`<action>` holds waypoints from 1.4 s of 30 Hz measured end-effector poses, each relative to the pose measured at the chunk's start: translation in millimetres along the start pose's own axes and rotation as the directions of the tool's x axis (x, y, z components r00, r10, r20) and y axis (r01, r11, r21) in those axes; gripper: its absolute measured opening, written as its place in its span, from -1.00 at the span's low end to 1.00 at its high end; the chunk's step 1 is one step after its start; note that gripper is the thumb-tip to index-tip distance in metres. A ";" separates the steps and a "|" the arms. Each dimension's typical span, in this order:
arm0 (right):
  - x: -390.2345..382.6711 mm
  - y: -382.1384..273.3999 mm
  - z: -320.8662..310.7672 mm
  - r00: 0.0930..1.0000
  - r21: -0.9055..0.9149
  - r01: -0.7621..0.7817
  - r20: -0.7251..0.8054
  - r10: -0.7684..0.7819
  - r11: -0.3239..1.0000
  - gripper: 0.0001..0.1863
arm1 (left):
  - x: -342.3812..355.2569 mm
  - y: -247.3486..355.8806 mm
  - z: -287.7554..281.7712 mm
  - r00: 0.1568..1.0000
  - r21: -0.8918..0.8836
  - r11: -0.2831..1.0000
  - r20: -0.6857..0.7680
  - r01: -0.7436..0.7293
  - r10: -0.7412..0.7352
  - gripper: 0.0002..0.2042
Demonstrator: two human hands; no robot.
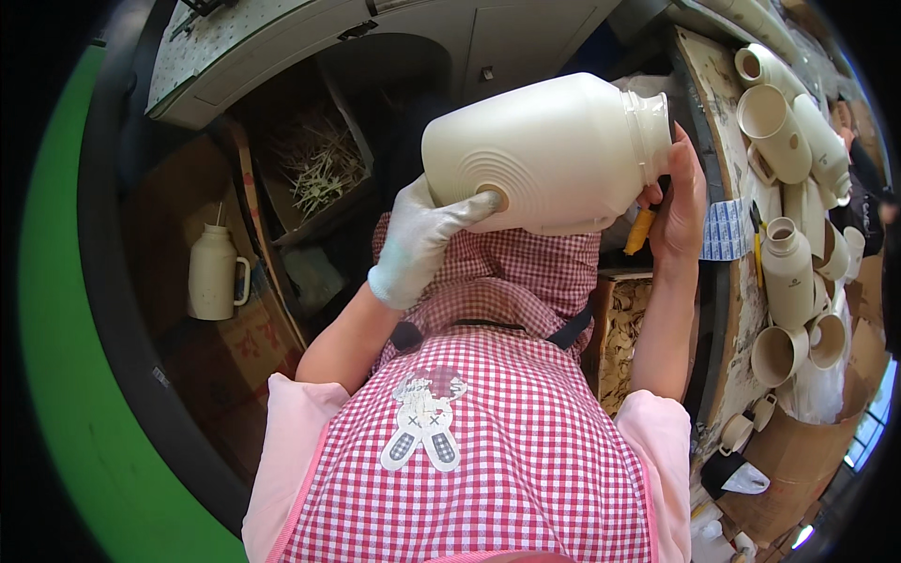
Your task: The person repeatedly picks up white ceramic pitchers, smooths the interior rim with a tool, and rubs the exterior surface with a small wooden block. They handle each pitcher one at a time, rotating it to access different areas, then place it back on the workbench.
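My left hand (422,235), in a pale glove, grips a large cream thermos body (535,150) lying sideways above my lap, thumb pressed on a round ringed recess in its side. My bare right hand (678,202) is curled at the thermos's open neck (648,131), with a small yellow-handled tool (640,228) between its fingers; the tool's tip is hidden. A blue packet (725,229) and a thin yellow-and-black tool (755,244) are on the workbench (713,84) beside my right hand.
Several cream thermos bodies (788,286) and cup-like parts (777,355) crowd the right bench, with cardboard (779,469) below. At left, a handled jug (212,277) stands by an open box of straw-like scraps (319,169). A metal cabinet (507,47) is ahead. Another person's dark sleeve shows at far right (878,211).
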State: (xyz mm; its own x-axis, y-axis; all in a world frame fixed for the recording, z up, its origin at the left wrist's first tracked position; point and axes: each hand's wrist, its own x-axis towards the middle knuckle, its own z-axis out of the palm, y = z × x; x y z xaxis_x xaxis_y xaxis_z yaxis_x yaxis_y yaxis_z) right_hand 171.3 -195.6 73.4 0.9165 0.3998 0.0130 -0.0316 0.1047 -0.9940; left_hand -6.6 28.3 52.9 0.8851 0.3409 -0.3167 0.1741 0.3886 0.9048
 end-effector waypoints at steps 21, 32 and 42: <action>61.9 21.0 -274.7 0.928 -0.935 -0.158 -0.031 -0.372 -0.317 -0.68 | 16.6 -1.3 -29.4 0.985 -0.091 0.984 -0.086 -0.154 0.147 -0.56; 58.1 34.3 1.1 0.970 0.235 -0.244 0.046 0.240 0.941 -0.45 | -1.8 34.8 7.1 0.967 0.287 0.958 0.239 0.012 -0.084 -0.68; 99.6 -33.3 171.7 0.817 0.084 -0.189 0.566 0.110 0.978 -0.45 | -60.4 35.5 -131.9 0.920 0.454 0.805 0.116 -0.383 0.373 -0.28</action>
State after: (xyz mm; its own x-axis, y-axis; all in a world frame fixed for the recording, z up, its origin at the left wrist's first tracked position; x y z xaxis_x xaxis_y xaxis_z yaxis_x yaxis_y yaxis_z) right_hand 195.2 -2.8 126.4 0.5195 0.8537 -0.0368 -0.2381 0.1032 -0.9657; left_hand -110.8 134.5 66.5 0.9298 0.3594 0.0792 -0.0036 -0.2063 0.9785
